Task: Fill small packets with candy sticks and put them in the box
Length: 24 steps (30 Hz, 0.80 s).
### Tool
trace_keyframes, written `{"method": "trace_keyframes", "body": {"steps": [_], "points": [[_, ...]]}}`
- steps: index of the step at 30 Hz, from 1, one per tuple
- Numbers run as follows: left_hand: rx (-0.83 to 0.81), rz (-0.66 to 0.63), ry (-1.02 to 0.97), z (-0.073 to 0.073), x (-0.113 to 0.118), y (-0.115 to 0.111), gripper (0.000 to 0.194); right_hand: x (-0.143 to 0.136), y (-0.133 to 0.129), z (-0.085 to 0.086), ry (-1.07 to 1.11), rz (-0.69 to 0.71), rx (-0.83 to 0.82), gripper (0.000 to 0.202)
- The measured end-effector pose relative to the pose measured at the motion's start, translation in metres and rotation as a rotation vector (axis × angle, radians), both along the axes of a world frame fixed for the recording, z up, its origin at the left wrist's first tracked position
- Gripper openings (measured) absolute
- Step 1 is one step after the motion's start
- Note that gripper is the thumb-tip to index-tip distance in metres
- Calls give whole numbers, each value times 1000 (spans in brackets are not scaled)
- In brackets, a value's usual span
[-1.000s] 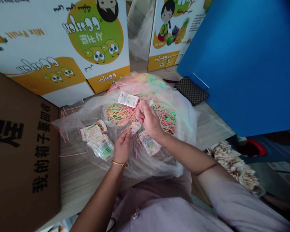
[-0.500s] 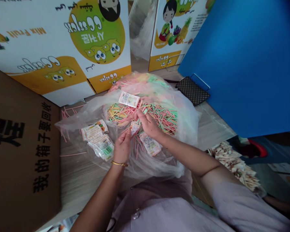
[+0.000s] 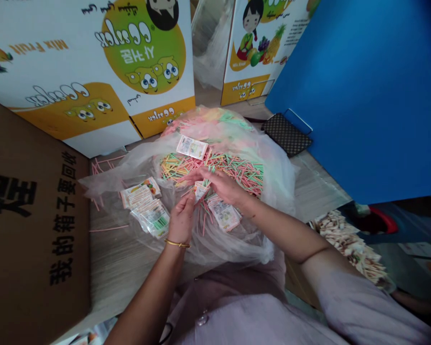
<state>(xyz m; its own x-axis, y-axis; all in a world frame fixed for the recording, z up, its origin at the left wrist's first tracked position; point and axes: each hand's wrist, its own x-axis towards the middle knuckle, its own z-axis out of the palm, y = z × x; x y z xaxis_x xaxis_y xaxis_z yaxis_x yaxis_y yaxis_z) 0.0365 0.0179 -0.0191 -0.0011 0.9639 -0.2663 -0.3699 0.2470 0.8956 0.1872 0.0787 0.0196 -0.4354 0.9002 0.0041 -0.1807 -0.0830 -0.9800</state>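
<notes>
My left hand (image 3: 182, 220), with a gold-coloured bangle at its wrist, pinches a small printed packet (image 3: 200, 190) upright. Just above the packet's mouth lies my right hand (image 3: 222, 186), its fingers stretched out to the left. Short green sticks show beside those fingers; whether the palm touches them is hidden. Beneath both hands, a clear plastic bag (image 3: 282, 184) lies open around a heap of thin pink, green and yellow candy sticks (image 3: 246, 173). One flat packet (image 3: 192, 147) rests at the far side of the heap. More packets (image 3: 224, 214) lie below my right wrist.
Overlapping packets (image 3: 145, 206) lie left of my left hand. Loose pink sticks (image 3: 109, 228) are on the table. A brown carton (image 3: 32, 215) stands left, printed boxes (image 3: 89, 62) behind, a blue panel (image 3: 362, 105) right. Near the panel sits a dark checked pouch (image 3: 286, 134).
My right hand has gone from a pinch near the sticks to stretched fingers, lying lower over the packet's mouth. The left hand stays in place with the packet.
</notes>
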Motion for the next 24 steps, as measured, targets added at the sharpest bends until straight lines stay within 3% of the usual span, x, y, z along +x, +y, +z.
{"method": "trace_keyframes", "body": {"steps": [2,7,11,14,18,24], "points": [[-9,-26,-22,5,0,-1,37,2,0,2,58,7,-31,55],[-38,-20,-24,12,1,-3,37,4,-1,7,-67,36,70,39],[-93,-80,-75,18,2,-4,36,5,3,11,-4,21,18,47],[-168,-121,-164,23,1,-5,38,10,9,13,-178,58,92,48],[-186,-123,-182,21,-2,-7,25,19,13,15,-318,89,188,32],[-201,-124,-178,16,-3,-6,24,23,12,16,-327,-7,94,38]]}}
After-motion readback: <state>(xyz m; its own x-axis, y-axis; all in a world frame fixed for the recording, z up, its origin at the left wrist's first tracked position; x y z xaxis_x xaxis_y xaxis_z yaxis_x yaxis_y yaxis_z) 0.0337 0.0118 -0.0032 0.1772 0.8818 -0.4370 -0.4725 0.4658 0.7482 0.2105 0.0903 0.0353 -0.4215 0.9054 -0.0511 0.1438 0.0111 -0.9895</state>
